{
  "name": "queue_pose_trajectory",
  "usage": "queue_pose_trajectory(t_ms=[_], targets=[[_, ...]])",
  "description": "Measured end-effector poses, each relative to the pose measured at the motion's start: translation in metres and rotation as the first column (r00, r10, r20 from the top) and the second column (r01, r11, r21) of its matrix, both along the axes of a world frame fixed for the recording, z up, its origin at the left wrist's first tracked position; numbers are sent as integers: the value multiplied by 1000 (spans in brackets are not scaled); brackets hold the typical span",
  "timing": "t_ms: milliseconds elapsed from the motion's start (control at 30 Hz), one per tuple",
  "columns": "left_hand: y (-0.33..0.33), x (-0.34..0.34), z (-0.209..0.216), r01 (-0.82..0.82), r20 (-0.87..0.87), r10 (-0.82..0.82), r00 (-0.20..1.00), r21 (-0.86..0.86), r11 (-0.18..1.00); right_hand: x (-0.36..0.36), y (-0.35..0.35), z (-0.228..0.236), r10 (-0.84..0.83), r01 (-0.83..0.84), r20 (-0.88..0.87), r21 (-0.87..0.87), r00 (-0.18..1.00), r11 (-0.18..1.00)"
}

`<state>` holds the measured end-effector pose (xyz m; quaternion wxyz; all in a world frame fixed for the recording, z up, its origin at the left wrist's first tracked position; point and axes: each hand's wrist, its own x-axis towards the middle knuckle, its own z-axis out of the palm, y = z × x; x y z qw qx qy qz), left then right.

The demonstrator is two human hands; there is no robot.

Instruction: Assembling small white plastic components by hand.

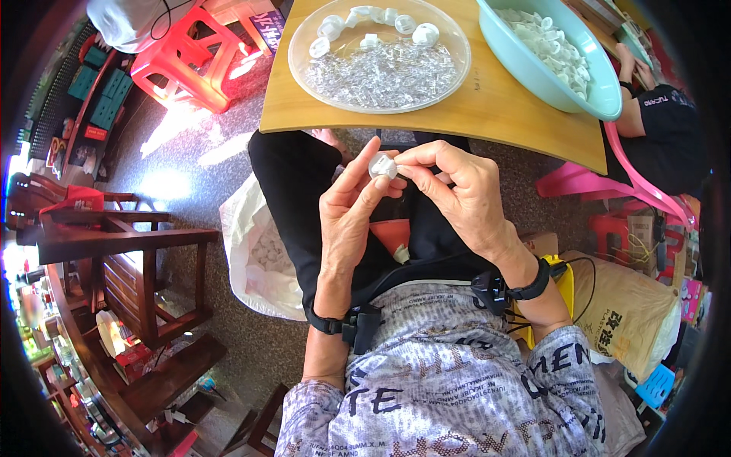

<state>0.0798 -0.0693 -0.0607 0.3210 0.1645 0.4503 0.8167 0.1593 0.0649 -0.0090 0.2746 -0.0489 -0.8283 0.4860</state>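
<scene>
Above my lap, my left hand (348, 215) is closed on a small round white plastic piece (382, 164), held between the thumb and fingers. My right hand (466, 192) pinches thumb and forefinger together at the right edge of that piece. Whatever lies between those fingertips is too small and covered to name. Beyond my hands, a clear round tray (298, 72) stands on the table. Many small clear plastic parts (381, 72) fill its near half, and several similar white round pieces (331, 27) line its far side.
The wooden table (502, 128) has its near edge just past my knees. On it, at right, sits a pale blue basin (525, 82) of white pieces. A white sack (247, 251) lies left of my legs. Another person (662, 122) sits far right. A red stool (190, 61) stands far left.
</scene>
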Motion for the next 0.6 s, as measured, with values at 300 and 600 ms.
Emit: queue_pose_trajectory(t_ms=[300, 600], targets=[[-2, -1, -2, -1, -70, 1, 998, -3, 1000, 3, 2, 6, -22, 22, 53, -10, 998, 1000], [-3, -2, -7, 9, -82, -7, 997, 17, 1000, 2, 2, 6, 14, -12, 35, -76, 999, 997]])
